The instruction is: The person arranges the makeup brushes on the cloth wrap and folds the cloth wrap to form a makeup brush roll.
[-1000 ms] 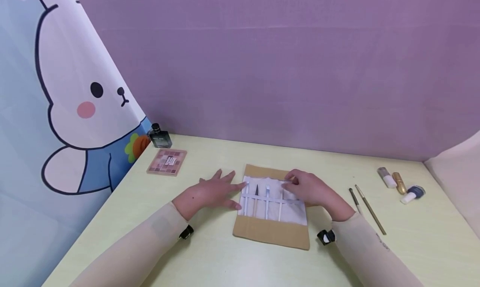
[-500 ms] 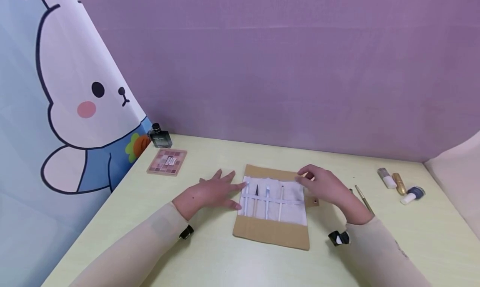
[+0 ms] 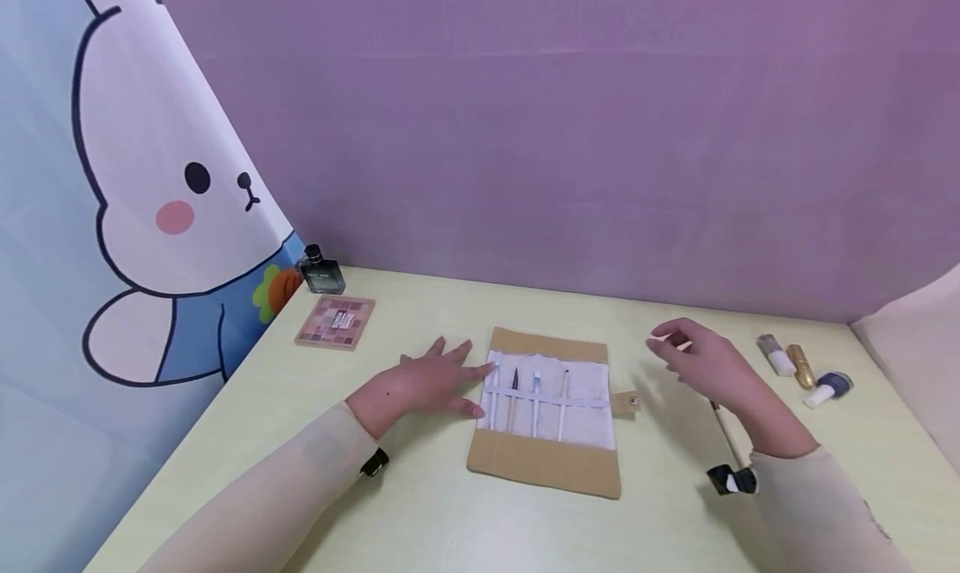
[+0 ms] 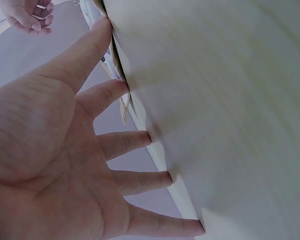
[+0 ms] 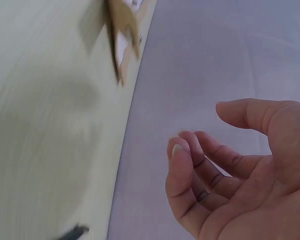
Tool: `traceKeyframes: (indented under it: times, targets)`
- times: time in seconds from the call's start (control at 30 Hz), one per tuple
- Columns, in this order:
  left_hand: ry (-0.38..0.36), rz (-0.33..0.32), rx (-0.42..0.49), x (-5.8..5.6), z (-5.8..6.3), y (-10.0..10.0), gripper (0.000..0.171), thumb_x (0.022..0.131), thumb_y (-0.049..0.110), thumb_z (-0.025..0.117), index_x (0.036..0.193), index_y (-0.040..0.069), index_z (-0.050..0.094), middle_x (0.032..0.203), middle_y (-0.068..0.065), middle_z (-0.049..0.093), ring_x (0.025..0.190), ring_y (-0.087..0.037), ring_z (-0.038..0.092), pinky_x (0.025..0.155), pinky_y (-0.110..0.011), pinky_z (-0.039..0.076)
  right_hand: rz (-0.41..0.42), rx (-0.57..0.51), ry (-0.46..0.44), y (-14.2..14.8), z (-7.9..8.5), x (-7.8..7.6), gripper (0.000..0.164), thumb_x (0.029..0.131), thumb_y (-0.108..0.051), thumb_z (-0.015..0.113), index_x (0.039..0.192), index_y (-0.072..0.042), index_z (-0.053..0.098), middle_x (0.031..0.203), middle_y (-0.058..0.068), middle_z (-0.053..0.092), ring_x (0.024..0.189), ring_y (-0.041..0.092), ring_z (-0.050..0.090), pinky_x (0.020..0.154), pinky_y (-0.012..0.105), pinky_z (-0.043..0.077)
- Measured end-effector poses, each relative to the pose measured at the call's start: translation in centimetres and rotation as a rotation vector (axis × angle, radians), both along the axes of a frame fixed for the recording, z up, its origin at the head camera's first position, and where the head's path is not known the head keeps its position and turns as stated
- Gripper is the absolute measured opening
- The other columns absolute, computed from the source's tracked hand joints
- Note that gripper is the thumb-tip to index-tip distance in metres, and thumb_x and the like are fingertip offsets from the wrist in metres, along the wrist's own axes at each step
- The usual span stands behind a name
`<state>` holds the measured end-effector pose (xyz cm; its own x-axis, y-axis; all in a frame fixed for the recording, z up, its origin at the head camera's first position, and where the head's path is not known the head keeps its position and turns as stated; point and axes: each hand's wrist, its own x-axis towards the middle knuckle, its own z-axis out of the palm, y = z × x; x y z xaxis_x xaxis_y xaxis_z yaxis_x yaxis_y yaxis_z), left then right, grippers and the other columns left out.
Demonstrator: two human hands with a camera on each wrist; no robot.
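A tan fabric brush roll (image 3: 542, 465) lies unfolded on the table, its pale lining holding several slim makeup brushes (image 3: 562, 411) under an elastic band. From its right side sticks out a strap (image 3: 625, 403) with a snap. My left hand (image 3: 429, 383) rests with fingers spread; its thumb and index fingertip touch the roll's left edge, while the other fingertips meet the table in the left wrist view. Over the table to the right of the roll, my right hand (image 3: 701, 365) hovers with loosely curled fingers and nothing between them. Below its wrist, a loose brush (image 3: 726, 433) is partly covered.
At the back left stand a dark perfume bottle (image 3: 325, 275) and, before it, a flat pink eyeshadow palette (image 3: 335, 323). On the right lie a small white-capped bottle (image 3: 775, 355), a gold tube (image 3: 801, 366) and a dark nail polish bottle (image 3: 829, 388).
My right hand has left the roll's upper right part and moved right, uncovering a brush and the snap strap. Its arm now covers more of the loose brushes. My left hand stays put.
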<state>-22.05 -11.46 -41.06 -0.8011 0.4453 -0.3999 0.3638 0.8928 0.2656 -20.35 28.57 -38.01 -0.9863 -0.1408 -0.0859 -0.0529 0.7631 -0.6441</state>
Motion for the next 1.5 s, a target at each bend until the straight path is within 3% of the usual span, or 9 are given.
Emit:
traceKeyframes:
  times: [0.17,0.37,0.73,1.0,1.33,1.5]
  targets:
    - [0.000,-0.003,0.002,-0.2,-0.1,0.0,0.080,0.096,0.061,0.072,0.165,0.042,0.037,0.182,-0.010,0.014,0.166,-0.055,0.006,0.114,-0.094,0.016,-0.012,0.030,-0.008,2.2,-0.2,0.1,0.055,0.113,-0.040,0.053,0.145,0.005,0.053,0.127,0.030,0.065,0.099,0.031,0.074,0.074,0.033,0.061]
    - [-0.006,-0.001,0.000,-0.3,-0.2,0.0,0.080,0.095,0.061,0.072,0.165,0.043,0.037,0.183,-0.009,0.013,0.166,-0.054,0.005,0.114,-0.093,0.016,-0.022,0.051,-0.037,4.4,-1.0,0.4,0.055,0.112,-0.033,0.056,0.146,0.010,0.048,0.123,0.027,0.064,0.089,0.022,0.072,0.070,0.033,0.060]
    - [-0.003,-0.004,-0.009,-0.2,-0.2,0.1,0.080,0.096,0.061,0.071,0.165,0.043,0.037,0.183,-0.009,0.013,0.166,-0.054,0.005,0.114,-0.093,0.017,0.011,0.057,-0.070,7.3,-2.2,0.8,0.054,0.105,-0.012,0.063,0.147,0.016,0.042,0.125,0.032,0.061,0.096,0.018,0.068,0.070,0.025,0.057]
    - [0.006,-0.008,-0.022,-0.3,-0.3,0.0,0.080,0.095,0.062,0.071,0.165,0.044,0.037,0.183,-0.008,0.014,0.166,-0.054,0.006,0.114,-0.093,0.018,0.030,0.065,-0.132,7.7,-3.1,1.0,0.052,0.103,-0.008,0.063,0.143,0.018,0.042,0.120,0.029,0.061,0.095,0.017,0.064,0.068,0.025,0.054]
    - [0.005,-0.005,-0.022,-0.3,-0.3,0.0,0.080,0.095,0.062,0.072,0.165,0.044,0.037,0.183,-0.008,0.014,0.166,-0.054,0.006,0.114,-0.093,0.018,0.040,0.111,-0.112,7.6,-3.6,1.3,0.050,0.098,-0.005,0.066,0.137,0.018,0.046,0.113,0.025,0.063,0.091,0.017,0.060,0.066,0.022,0.051]
    - [0.011,-0.004,-0.026,-0.3,-0.4,0.0,0.080,0.095,0.062,0.071,0.165,0.044,0.037,0.183,-0.008,0.014,0.166,-0.054,0.007,0.114,-0.093,0.018,0.051,0.148,-0.098,7.6,-3.7,1.2,0.050,0.096,-0.004,0.066,0.137,0.017,0.047,0.114,0.028,0.065,0.094,0.023,0.064,0.068,0.025,0.052]
